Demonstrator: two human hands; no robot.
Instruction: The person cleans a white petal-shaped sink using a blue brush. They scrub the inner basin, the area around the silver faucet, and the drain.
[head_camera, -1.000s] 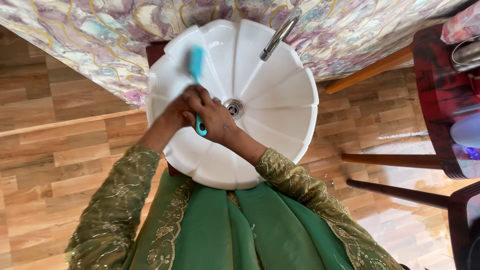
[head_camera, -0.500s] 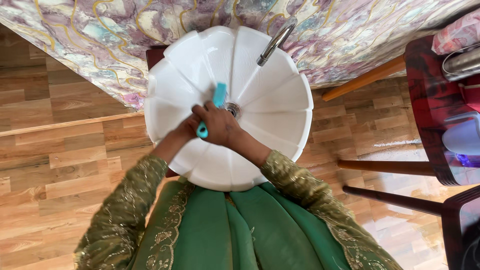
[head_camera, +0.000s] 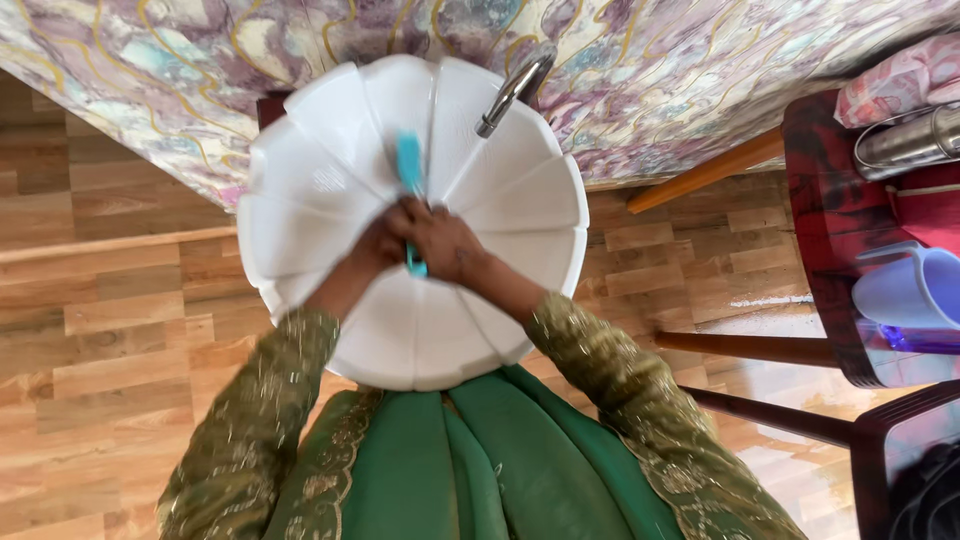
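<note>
She is standing over a white scalloped basin (head_camera: 330, 120), and both hands are wrapping one turquoise brush (head_camera: 409, 170). The right hand (head_camera: 447, 245) is clamping the handle near the bowl's centre, the left hand (head_camera: 375, 245) is closing on it just beside, at nine o'clock of the right. The brush head is lying against the bowl wall at about twelve o'clock from the hands, pointing toward the back rim; the handle's tail is poking out below the knuckles at six o'clock. The chrome tap (head_camera: 510, 90) is leaning in at one o'clock, near the brush head but apart from it; I cannot tell whether water is running.

To my eye she is scrubbing along one of the flutes. Doing it well means keeping the bristles flat in the groove, pressing evenly with both hands, and working each segment from rim to drain, which her hands are hiding. The blur suggests quick strokes; slower ones would be sparing the marbled wall (head_camera: 700, 60) behind from splashes. At three o'clock a dark red table (head_camera: 820, 210) is carrying a pale jug (head_camera: 905, 290) and a steel vessel (head_camera: 905, 145)
</note>
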